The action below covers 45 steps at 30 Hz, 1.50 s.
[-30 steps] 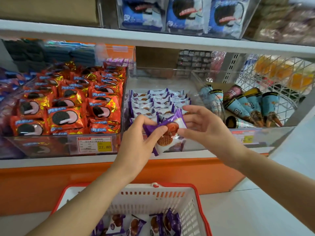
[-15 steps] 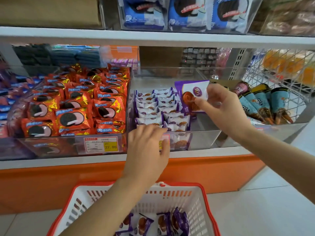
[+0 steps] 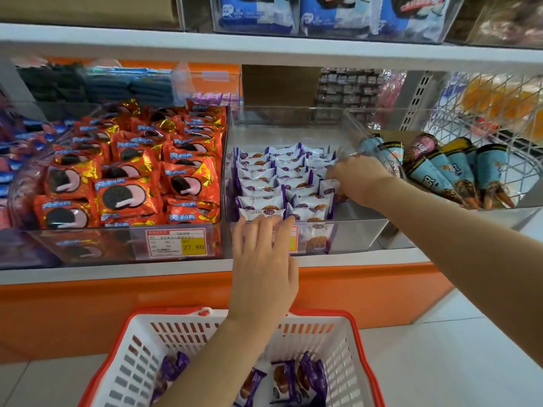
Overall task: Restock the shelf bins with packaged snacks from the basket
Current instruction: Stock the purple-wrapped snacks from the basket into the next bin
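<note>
A: Purple-and-white snack packets (image 3: 266,183) stand on edge in three rows inside the clear middle bin (image 3: 364,233) of the shelf (image 3: 117,270). Where are the rest?

B: Several more purple packets (image 3: 296,380) lie loose at the bottom of the red-rimmed white basket (image 3: 349,348), below the shelf front.

A: And the hands?

B: The right hand (image 3: 360,179) reaches into the bin at the right end of the rows, fingers curled down among the packets; whether it grips one cannot be told. The left hand (image 3: 264,268) rests flat, fingers spread a little and holding nothing, its fingertips (image 3: 273,220) on the bin's front edge, touching the front packets.

A: Neighbouring stock?

B: Red sandwich-biscuit packs (image 3: 126,177) fill the bin to the left, with a price label (image 3: 176,243) reading 27.80 on its front. Wrapped cone snacks (image 3: 458,171) lie in the bin to the right. Blue-and-white packs (image 3: 332,13) occupy the shelf above.
</note>
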Tool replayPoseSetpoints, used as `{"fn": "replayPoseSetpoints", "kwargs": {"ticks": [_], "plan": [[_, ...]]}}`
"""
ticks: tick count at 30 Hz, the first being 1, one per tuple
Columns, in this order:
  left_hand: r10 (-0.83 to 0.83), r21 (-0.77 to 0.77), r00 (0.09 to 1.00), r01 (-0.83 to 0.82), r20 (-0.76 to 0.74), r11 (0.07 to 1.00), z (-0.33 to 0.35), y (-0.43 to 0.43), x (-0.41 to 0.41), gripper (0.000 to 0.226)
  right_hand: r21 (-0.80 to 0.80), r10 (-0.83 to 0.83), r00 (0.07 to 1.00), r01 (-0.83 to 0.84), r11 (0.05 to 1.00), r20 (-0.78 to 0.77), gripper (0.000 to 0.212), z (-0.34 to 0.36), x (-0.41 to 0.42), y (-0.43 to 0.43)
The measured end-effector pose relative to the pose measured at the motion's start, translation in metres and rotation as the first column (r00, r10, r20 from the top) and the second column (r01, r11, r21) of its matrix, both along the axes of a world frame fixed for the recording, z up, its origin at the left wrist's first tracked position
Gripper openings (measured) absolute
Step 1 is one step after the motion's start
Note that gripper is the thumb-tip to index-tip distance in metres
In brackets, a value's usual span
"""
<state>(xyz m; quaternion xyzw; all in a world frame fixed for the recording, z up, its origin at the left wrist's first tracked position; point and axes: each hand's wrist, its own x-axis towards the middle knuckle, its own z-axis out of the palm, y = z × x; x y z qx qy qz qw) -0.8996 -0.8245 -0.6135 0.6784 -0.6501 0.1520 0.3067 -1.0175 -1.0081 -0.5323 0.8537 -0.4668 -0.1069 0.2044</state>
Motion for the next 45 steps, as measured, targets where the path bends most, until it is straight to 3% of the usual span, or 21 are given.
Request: {"fn": "replayPoseSetpoints", "kwargs": {"ticks": [3,5,8,13,18,21,24,28,31,35,38,41,45], "plan": [[0.021,0.004,1.000,-0.021,-0.005,1.000,-0.001,-0.001,-0.002,0.045,0.131,-0.060,0.977,0.033,0.991,0.204,0.036,-0.005,-0.003,-0.012],[0.026,-0.021,1.000,-0.026,0.000,0.999,-0.003,-0.003,-0.003,0.042,0.204,-0.073,0.966,0.021,0.979,0.250,0.035,-0.008,-0.004,-0.015],[0.033,-0.047,0.999,-0.032,0.014,0.998,-0.005,-0.004,-0.003,0.047,0.188,-0.044,0.975,0.002,0.982,0.218,0.035,-0.010,-0.002,-0.013],[0.039,-0.029,0.998,-0.037,0.045,0.999,-0.005,-0.003,-0.003,0.048,-0.002,-0.022,0.998,0.022,1.000,0.060,0.036,-0.013,0.003,-0.008],[0.025,0.023,0.997,-0.027,0.067,0.999,-0.002,-0.002,-0.001,0.048,-0.025,-0.074,0.996,0.076,0.997,0.056,0.034,-0.014,0.003,-0.002],[0.023,0.040,0.995,-0.027,0.094,0.999,-0.001,-0.001,0.000,0.050,0.065,-0.149,0.977,0.140,0.988,0.155,0.042,-0.012,0.005,0.006],[0.017,0.064,0.993,-0.024,0.113,0.998,-0.001,0.001,0.000,0.055,0.146,-0.185,0.906,0.138,0.980,0.381,0.045,-0.010,0.002,0.024],[-0.009,0.100,0.994,-0.002,0.111,0.995,0.000,0.004,0.002,0.061,0.072,-0.038,0.699,-0.020,0.997,0.714,0.028,-0.019,-0.015,0.068],[-0.077,0.087,0.993,0.070,0.084,0.994,-0.001,0.009,0.007,0.060,-0.045,0.143,0.652,-0.164,0.985,0.745,0.028,-0.038,-0.033,0.101],[-0.195,0.031,0.980,0.194,0.033,0.980,-0.023,0.034,0.026,0.051,-0.218,0.377,0.665,-0.313,0.924,0.644,0.027,-0.084,-0.057,0.138],[-0.208,0.092,0.974,0.200,0.084,0.975,-0.059,0.064,0.048,0.043,-0.127,0.330,0.709,-0.325,0.937,0.623,0.024,-0.125,-0.065,0.162],[-0.208,0.263,0.976,0.184,0.066,0.947,-0.105,0.097,0.077,0.038,0.026,0.242,0.765,-0.320,0.947,0.596,0.021,-0.164,-0.061,0.172],[-0.218,0.558,0.976,0.175,0.012,0.811,-0.157,0.133,0.109,0.032,0.280,0.095,0.811,-0.305,0.910,0.577,0.038,-0.212,-0.045,0.178]]}}
